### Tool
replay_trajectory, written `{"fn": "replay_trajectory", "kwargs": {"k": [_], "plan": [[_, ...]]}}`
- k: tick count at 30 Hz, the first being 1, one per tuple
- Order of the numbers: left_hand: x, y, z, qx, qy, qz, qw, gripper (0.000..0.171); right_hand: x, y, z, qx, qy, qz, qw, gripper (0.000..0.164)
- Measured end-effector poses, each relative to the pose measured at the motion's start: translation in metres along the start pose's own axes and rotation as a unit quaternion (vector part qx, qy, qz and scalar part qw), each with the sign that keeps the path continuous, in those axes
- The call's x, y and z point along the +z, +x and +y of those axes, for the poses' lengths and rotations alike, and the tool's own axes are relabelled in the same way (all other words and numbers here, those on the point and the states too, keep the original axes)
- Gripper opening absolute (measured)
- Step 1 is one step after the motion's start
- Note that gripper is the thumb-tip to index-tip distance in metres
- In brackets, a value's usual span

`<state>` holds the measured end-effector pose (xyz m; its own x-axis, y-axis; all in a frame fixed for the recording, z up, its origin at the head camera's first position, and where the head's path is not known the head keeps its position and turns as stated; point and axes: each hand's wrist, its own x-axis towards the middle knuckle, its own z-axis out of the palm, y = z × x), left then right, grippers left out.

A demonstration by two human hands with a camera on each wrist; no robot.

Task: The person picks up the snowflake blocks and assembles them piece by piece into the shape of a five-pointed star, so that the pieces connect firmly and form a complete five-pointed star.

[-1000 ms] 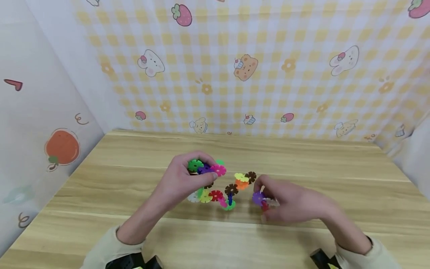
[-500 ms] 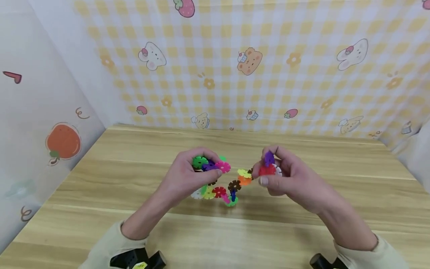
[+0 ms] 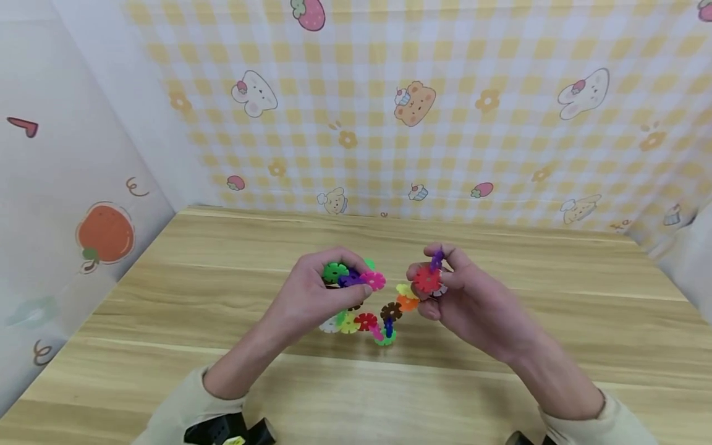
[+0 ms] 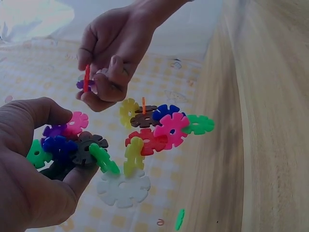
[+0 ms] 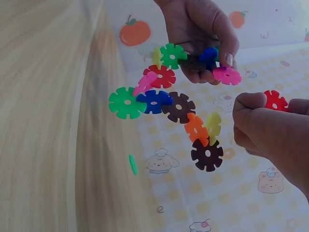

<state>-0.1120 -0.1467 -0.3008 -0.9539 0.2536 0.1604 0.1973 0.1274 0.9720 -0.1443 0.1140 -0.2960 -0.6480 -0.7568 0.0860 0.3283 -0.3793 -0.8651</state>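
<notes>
A chain of colourful plastic snowflake discs [image 3: 366, 321] hangs in a curve from my left hand [image 3: 317, 290], which grips it near the pink end disc [image 3: 374, 281]. Thumb and fingers close round the green, purple and blue discs there. My right hand [image 3: 481, 303] holds a small joined cluster: a red disc [image 3: 427, 279], a purple disc [image 3: 437, 259] and a whitish disc [image 3: 439, 290] partly hidden behind. In the right wrist view, the chain's far end is a dark brown disc [image 5: 207, 154] joined by yellow and orange ones. The cluster and chain look apart.
A light wood tabletop [image 3: 361, 395] lies under both hands. On it, behind my left hand, rests a loose light green disc [image 5: 133, 165]. A yellow-checked cloth wall [image 3: 356, 111] with cartoon prints closes off the back.
My right hand has lifted the red, purple and white cluster from low over the table, then turned it and brought it slightly left. The left hand keeps its grip almost in place.
</notes>
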Motion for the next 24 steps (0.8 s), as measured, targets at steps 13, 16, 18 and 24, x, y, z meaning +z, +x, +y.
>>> {"fn": "replay_trajectory", "kwargs": {"k": [13,16,18,24], "plan": [[0.003,-0.001,0.001,0.003,0.007,-0.008,0.9999,0.011,0.002,0.003,0.015,-0.168,-0.289,0.151,0.93,0.018],[0.004,-0.001,0.001,0.007,0.005,-0.016,0.9998,0.011,0.005,0.005,0.02,-0.173,-0.348,0.161,0.907,0.017],[0.005,-0.002,0.0,0.01,0.007,-0.018,0.9998,0.011,0.007,0.006,0.022,-0.175,-0.372,0.162,0.897,0.018],[0.005,-0.002,-0.002,0.011,0.014,-0.021,0.9996,0.011,0.008,0.006,0.025,-0.191,-0.395,0.162,0.884,0.019]]}}
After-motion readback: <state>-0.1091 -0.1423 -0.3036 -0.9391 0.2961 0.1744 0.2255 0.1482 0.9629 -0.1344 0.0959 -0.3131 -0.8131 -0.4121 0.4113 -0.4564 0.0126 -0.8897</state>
